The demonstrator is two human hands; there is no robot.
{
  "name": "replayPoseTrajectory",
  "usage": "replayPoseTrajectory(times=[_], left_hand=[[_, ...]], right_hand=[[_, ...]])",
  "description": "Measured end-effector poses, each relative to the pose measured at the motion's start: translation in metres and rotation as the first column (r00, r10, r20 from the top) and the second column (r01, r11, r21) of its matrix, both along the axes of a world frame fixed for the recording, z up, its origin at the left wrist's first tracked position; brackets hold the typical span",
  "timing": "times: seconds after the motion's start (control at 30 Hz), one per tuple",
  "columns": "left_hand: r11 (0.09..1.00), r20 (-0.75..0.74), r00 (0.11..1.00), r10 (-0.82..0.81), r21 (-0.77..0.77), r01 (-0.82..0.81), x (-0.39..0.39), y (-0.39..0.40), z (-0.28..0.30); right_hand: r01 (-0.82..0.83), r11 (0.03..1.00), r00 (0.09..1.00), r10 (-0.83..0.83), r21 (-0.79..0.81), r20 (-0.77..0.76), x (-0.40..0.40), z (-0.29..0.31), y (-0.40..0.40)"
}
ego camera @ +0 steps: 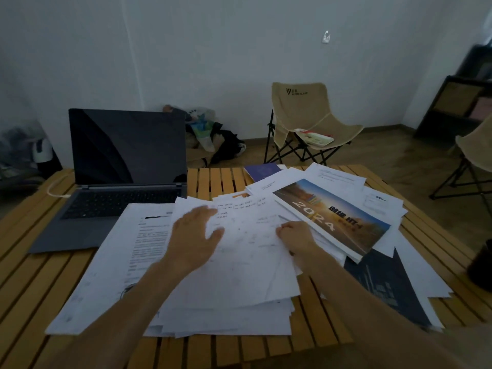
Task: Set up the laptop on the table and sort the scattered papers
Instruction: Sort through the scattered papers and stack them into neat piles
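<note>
Two hands on the papers (239,275) — left hand (195,235) flat, right hand (294,234) pinching; the open laptop (117,179) screen faces the person.

Left hand (195,233) blurs over the papers (239,275), their print too faint to read. The right hand (295,235) hides its fingertips. A dark object (482,265) is cut off at the edge.

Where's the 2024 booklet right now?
In the head view, the 2024 booklet lies right of centre on the scattered papers, just beyond the right hand, across from the open laptop.
</note>
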State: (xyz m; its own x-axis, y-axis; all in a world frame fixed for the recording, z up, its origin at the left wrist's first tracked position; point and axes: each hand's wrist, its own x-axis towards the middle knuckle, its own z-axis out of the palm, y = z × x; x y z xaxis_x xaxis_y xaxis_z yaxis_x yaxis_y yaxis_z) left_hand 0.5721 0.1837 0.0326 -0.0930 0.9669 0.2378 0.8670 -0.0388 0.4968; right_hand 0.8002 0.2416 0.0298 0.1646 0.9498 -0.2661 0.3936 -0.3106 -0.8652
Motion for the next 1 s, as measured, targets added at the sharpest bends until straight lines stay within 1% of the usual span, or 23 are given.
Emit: replayPoseTrajectory(times=[0.03, 0.1, 0.17, 0.23, 0.27, 0.3, 0.33, 0.37, 0.4, 0.43, 0.47, 0.5, 0.53, 0.57, 0.6, 0.63, 0.7, 0.73, 0.83, 0.87, 0.9, 1.0], left_hand=[[0.995, -0.103, 0.991, -0.087, -0.056, 0.082, 0.008, -0.002, -0.008], [0.975, -0.229, 0.956, -0.183, -0.168, 0.147, 0.021, -0.004, -0.021], [0.948, -0.278, 0.930, -0.242, -0.270, 0.167, 0.030, -0.004, -0.031], [0.922, -0.306, 0.914, -0.266, -0.358, 0.148, 0.034, -0.003, -0.037], [0.911, -0.312, 0.911, -0.271, -0.389, 0.137, 0.033, -0.001, -0.039], [0.902, -0.318, 0.908, -0.274, -0.412, 0.128, 0.032, 0.000, -0.040], [0.898, -0.320, 0.907, -0.273, -0.423, 0.121, 0.031, 0.000, -0.041], [0.900, -0.326, 0.906, -0.268, -0.420, 0.115, 0.031, 0.000, -0.042], [0.900, -0.333, 0.905, -0.264, -0.422, 0.107, 0.031, -0.001, -0.041], [0.902, -0.342, 0.904, -0.257, -0.421, 0.097, 0.031, -0.001, -0.041], [0.901, -0.347, 0.903, -0.251, -0.424, 0.088, 0.031, -0.001, -0.040], [0.900, -0.349, 0.905, -0.244, -0.429, 0.077, 0.031, -0.001, -0.040], [0.901, -0.351, 0.906, -0.237, -0.429, 0.069, 0.032, -0.001, -0.040], [0.900, -0.354, 0.906, -0.233, -0.431, 0.063, 0.032, -0.001, -0.040], [0.900, -0.359, 0.905, -0.229, -0.433, 0.056, 0.032, -0.001, -0.040], [0.896, -0.359, 0.904, -0.230, -0.441, 0.053, 0.033, -0.001, -0.040], [0.883, -0.345, 0.907, -0.242, -0.466, 0.058, 0.034, -0.001, -0.039], [0.879, -0.351, 0.903, -0.248, -0.473, 0.057, 0.034, -0.001, -0.038], [0.889, -0.355, 0.905, -0.236, -0.456, 0.053, 0.033, -0.001, -0.039], [0.891, -0.356, 0.904, -0.234, -0.451, 0.053, 0.033, -0.001, -0.040], [0.895, -0.362, 0.900, -0.241, -0.442, 0.062, 0.034, -0.002, -0.041], [0.888, -0.381, 0.891, -0.246, -0.458, 0.050, 0.032, 0.000, -0.043]], right_hand=[[-0.004, 1.000, 1.000, 0.004, 0.005, -0.007, -0.005, -0.005, 0.001], [-0.013, 1.000, 1.000, 0.013, 0.011, 0.010, -0.011, -0.012, 0.004], [-0.044, 0.999, 0.996, 0.042, 0.027, 0.072, -0.012, -0.013, 0.006], [-0.081, 0.992, 0.981, 0.061, 0.100, 0.185, -0.002, -0.009, 0.009], [-0.105, 0.983, 0.946, 0.052, 0.153, 0.320, 0.010, -0.005, 0.012], [-0.134, 0.973, 0.880, 0.029, 0.188, 0.474, 0.026, 0.000, 0.017], [-0.138, 0.970, 0.803, -0.010, 0.202, 0.596, 0.046, 0.003, 0.022], [-0.104, 0.971, 0.740, -0.068, 0.214, 0.669, 0.068, 0.005, 0.029], [-0.019, 0.978, 0.706, -0.134, 0.208, 0.695, 0.093, 0.005, 0.037], [0.090, 0.978, 0.689, -0.197, 0.187, 0.698, 0.119, 0.005, 0.045], [0.189, 0.974, 0.693, -0.223, 0.126, 0.686, 0.142, 0.005, 0.051], [0.230, 0.972, 0.722, -0.205, 0.050, 0.661, 0.163, 0.004, 0.057], [0.202, 0.979, 0.765, -0.139, -0.029, 0.629, 0.180, 0.003, 0.062], [0.119, 0.990, 0.797, -0.048, -0.079, 0.602, 0.195, 0.001, 0.069], [0.013, 0.995, 0.797, 0.048, -0.096, 0.602, 0.207, -0.001, 0.075], [-0.080, 0.994, 0.779, 0.111, -0.078, 0.618, 0.216, -0.002, 0.082], [-0.147, 0.988, 0.766, 0.147, -0.052, 0.625, 0.233, -0.008, 0.098], [-0.160, 0.983, 0.742, 0.179, -0.090, 0.646, 0.236, -0.006, 0.102], [-0.144, 0.971, 0.583, 0.239, -0.191, 0.776, 0.234, 0.006, 0.108], [-0.141, 0.970, 0.575, 0.241, -0.196, 0.782, 0.237, 0.005, 0.111], [-0.149, 0.971, 0.597, 0.240, -0.188, 0.766, 0.240, 0.003, 0.114], [-0.137, 0.986, 0.734, 0.165, -0.094, 0.659, 0.243, 0.011, 0.110]])
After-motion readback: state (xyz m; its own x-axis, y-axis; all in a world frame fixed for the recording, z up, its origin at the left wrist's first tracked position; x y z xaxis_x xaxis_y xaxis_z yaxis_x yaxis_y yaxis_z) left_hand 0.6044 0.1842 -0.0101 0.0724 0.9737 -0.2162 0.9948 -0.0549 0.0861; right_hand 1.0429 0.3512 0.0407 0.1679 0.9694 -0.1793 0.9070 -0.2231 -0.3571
